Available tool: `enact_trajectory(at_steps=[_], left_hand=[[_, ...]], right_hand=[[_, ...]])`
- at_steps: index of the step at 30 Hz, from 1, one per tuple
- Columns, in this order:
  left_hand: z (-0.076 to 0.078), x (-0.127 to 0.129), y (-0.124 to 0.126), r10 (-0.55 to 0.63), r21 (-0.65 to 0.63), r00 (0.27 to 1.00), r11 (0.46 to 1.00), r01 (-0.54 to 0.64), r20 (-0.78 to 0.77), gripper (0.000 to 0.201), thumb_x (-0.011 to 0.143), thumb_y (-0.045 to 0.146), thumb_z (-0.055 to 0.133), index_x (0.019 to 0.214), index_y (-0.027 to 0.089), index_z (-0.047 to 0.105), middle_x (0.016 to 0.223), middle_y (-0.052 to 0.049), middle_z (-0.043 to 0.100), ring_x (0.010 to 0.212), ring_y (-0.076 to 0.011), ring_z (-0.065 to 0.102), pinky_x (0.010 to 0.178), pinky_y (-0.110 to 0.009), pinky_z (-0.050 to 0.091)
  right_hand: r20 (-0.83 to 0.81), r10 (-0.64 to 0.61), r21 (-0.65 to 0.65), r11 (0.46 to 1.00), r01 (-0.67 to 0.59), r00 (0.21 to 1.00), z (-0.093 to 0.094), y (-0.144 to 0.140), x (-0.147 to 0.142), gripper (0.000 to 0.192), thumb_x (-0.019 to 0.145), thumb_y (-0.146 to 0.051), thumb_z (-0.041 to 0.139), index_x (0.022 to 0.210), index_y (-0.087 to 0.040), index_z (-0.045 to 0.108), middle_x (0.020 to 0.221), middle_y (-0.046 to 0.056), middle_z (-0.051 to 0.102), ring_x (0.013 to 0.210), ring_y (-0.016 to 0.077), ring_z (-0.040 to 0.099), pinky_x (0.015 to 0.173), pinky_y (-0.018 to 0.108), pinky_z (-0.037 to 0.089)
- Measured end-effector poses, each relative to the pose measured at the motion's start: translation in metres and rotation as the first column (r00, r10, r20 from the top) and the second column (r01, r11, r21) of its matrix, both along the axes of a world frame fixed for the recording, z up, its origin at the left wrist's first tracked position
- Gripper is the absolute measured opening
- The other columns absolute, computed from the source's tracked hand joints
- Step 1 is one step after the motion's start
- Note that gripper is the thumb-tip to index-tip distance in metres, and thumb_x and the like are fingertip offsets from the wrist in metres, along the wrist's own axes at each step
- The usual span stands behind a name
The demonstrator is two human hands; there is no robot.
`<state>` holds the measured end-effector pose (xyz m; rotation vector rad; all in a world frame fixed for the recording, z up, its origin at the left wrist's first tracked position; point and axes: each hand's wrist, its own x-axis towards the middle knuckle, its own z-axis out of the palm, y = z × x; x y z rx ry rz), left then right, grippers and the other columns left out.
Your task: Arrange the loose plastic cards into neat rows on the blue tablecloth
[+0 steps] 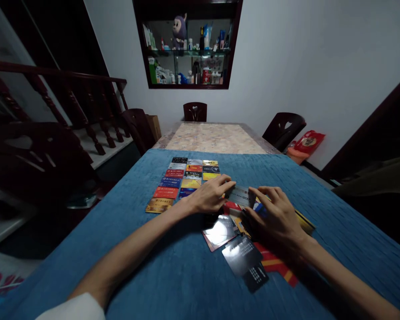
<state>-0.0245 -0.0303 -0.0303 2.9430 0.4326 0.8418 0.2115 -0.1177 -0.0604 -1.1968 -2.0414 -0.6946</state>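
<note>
Cards in neat rows [183, 180], plastic rectangles in red, blue, yellow and black, lie face up on the blue cloth-covered bench [126, 213], left of and beyond the one grey-green plastic card [240, 194] that both hands meet on. The left hand [209, 195] comes in from the rows' side and pinches that card's left end between thumb and fingertips. The right hand [276, 220] grips its right end, fingers curled over the edge, so the card sits lifted just above the bench, between the rows and the loose heap. Below and right of the held card, that heap of unsorted glossy cards [240, 244], dark and red ones overlapping, spreads under the right wrist.

The step in hand looks like passing one card from the heap toward the laid-out grid. The next move likely calls for the right hand to let go, and for the left to carry the card to the free spot at the near end of the rightmost row, square with its neighbours.
</note>
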Motion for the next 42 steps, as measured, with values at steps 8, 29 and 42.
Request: enact_trajectory(at_steps=[8, 29, 42], left_hand=[[0.007, -0.028, 0.011, 0.065, 0.04, 0.995, 0.997, -0.062, -0.076, 0.046, 0.083, 0.012, 0.059, 0.128, 0.016, 0.05, 0.124, -0.015, 0.056, 0.113, -0.0261, 0.058, 0.095, -0.043, 0.052], [0.017, -0.121, 0.09, 0.335, -0.01, 0.941, 0.942, -0.336, -0.038, 0.027, 0.081, 0.009, 0.058, 0.105, 0.017, 0.067, 0.122, -0.012, 0.062, 0.115, -0.0247, 0.061, 0.098, -0.038, 0.052], [0.008, -0.156, 0.142, 0.482, -0.119, 0.87, 0.862, -0.492, -0.105, 0.03, 0.074, 0.011, 0.056, 0.1, 0.016, 0.07, 0.11, -0.009, 0.067, 0.108, -0.0246, 0.062, 0.1, -0.037, 0.05]], right_hand=[[0.009, 0.103, -0.045, 0.994, -0.102, 0.995, 0.006, 0.025, -0.016, 0.04, 0.091, -0.038, 0.058, 0.126, -0.018, 0.06, 0.104, 0.014, 0.061, 0.096, 0.0275, 0.053, 0.08, 0.041, 0.049], [-0.016, 0.296, -0.259, 0.921, -0.29, 0.955, 0.022, 0.157, -0.101, 0.023, 0.089, -0.029, 0.061, 0.11, -0.02, 0.067, 0.115, 0.013, 0.063, 0.103, 0.0276, 0.05, 0.087, 0.042, 0.048], [0.04, 0.187, -0.471, 0.87, -0.146, 0.982, 0.03, 0.208, -0.16, 0.02, 0.093, -0.023, 0.057, 0.106, -0.019, 0.07, 0.121, 0.012, 0.064, 0.108, 0.0268, 0.049, 0.092, 0.036, 0.041]])
